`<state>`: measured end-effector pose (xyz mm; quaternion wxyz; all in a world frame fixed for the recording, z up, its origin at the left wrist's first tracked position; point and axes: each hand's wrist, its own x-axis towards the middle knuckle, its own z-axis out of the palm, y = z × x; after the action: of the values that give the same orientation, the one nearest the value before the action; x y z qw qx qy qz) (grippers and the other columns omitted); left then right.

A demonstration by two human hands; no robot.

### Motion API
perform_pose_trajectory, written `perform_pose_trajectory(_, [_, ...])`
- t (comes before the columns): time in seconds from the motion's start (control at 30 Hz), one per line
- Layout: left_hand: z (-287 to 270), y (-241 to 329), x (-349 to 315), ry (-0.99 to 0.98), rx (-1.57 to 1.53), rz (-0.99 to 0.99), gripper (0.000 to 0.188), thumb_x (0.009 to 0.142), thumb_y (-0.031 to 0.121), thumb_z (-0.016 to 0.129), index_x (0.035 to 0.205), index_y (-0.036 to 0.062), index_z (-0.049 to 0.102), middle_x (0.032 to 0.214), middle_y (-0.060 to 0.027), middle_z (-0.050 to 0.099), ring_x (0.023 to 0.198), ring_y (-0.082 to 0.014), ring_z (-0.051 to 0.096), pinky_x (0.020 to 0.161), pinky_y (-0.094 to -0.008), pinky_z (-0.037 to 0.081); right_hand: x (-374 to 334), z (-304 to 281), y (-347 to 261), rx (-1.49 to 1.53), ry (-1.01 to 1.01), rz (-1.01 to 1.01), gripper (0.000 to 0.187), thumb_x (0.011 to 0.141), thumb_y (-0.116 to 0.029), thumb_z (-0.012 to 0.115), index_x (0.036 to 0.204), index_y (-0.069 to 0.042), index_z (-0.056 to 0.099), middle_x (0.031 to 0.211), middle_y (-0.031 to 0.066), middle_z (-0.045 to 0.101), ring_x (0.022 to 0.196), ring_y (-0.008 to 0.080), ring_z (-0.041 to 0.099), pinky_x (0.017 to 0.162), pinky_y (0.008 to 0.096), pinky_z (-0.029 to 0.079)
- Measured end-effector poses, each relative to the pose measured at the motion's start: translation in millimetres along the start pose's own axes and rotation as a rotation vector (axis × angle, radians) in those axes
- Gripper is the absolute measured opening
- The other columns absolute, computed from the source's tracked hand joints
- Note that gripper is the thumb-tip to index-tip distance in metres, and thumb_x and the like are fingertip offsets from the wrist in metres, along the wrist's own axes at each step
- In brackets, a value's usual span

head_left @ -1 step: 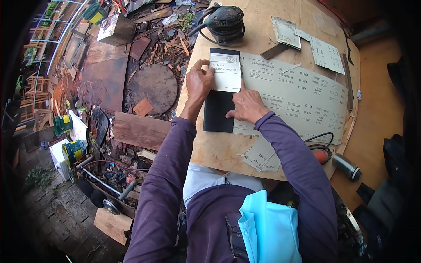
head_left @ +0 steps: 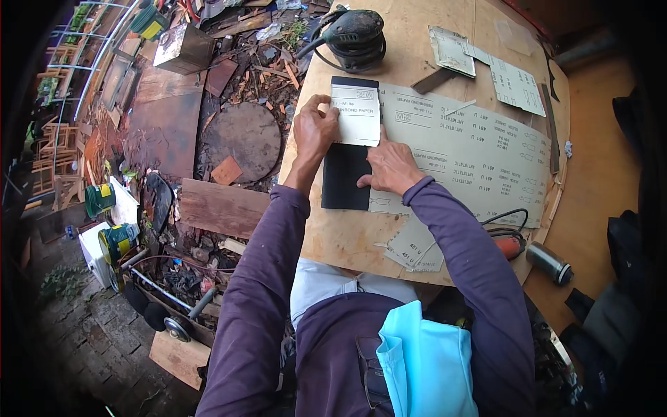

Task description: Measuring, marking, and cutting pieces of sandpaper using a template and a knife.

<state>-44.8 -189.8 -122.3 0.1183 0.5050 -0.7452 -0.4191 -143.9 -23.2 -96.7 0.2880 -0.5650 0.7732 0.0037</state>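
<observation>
On the wooden table, a dark strip of sandpaper (head_left: pixel 340 184) lies lengthwise, its dark face up. Over its far half is a pale, printed sandpaper backing (head_left: pixel 356 128); whether it is folded over from the strip or a separate piece, I cannot tell. My left hand (head_left: pixel 315 130) is closed at the left edge of this backing, with fingertips and thumb pressed on it. My right hand (head_left: pixel 396 165) has its index finger stretched to the backing's near right corner and its thumb spread over the dark strip. Under its wrist side lies a large printed sandpaper sheet (head_left: pixel 479 156).
A sander (head_left: pixel 354 31) with coiled cord stands at the table's far left. Cut sandpaper pieces (head_left: pixel 419 249) lie near the front edge, beside a red tool (head_left: pixel 511 247) and a metal cylinder (head_left: pixel 549 263). Wood scraps and buckets (head_left: pixel 118 241) cover the ground at left.
</observation>
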Motion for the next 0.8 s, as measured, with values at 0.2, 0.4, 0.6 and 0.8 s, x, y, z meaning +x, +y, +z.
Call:
perform_pose_trajectory(0.2, [2,3,-2,-0.004,0.027,0.064,0.037,0.090,0.025,0.071,0.120,0.0042,0.071,0.080,-0.0162,0.076,0.074,-0.0271,0.076,0.072,-0.0400,0.057,-1,10,5,-0.012,0.081,-0.002,0.067,0.069,-0.054,0.092,0.098,0.005,0.079,0.134,0.0280,0.053,0.094,0.0385,0.075,0.086,0.0425,0.062])
perform_pose_trajectory(0.4, [3,8,-1,-0.026,0.199,0.073,0.049,0.089,0.041,0.076,0.122,0.0066,0.066,0.082,-0.0156,0.075,0.079,-0.0311,0.075,0.075,-0.0434,0.056,-6,17,2,0.026,0.079,0.079,0.062,0.069,-0.055,0.091,0.096,-0.001,0.080,0.105,0.0217,0.073,0.090,0.0350,0.076,0.076,0.0407,0.061])
perform_pose_trajectory(0.6, [3,5,7,-0.019,0.220,0.100,0.045,0.089,0.039,0.076,0.118,0.0074,0.062,0.082,-0.0174,0.075,0.081,-0.0349,0.075,0.077,-0.0462,0.056,-7,18,-3,0.123,0.053,0.106,0.054,0.074,-0.052,0.090,0.098,-0.006,0.076,0.086,0.0119,0.077,0.083,0.0307,0.077,0.073,0.0405,0.060])
perform_pose_trajectory(0.8, [8,5,3,0.007,0.261,0.174,0.044,0.088,0.037,0.075,0.118,0.0080,0.060,0.078,-0.0180,0.072,0.078,-0.0385,0.073,0.075,-0.0478,0.055,-9,24,2,0.145,0.097,0.113,0.051,0.073,-0.050,0.091,0.093,-0.006,0.075,0.084,0.0122,0.076,0.082,0.0321,0.077,0.071,0.0413,0.059])
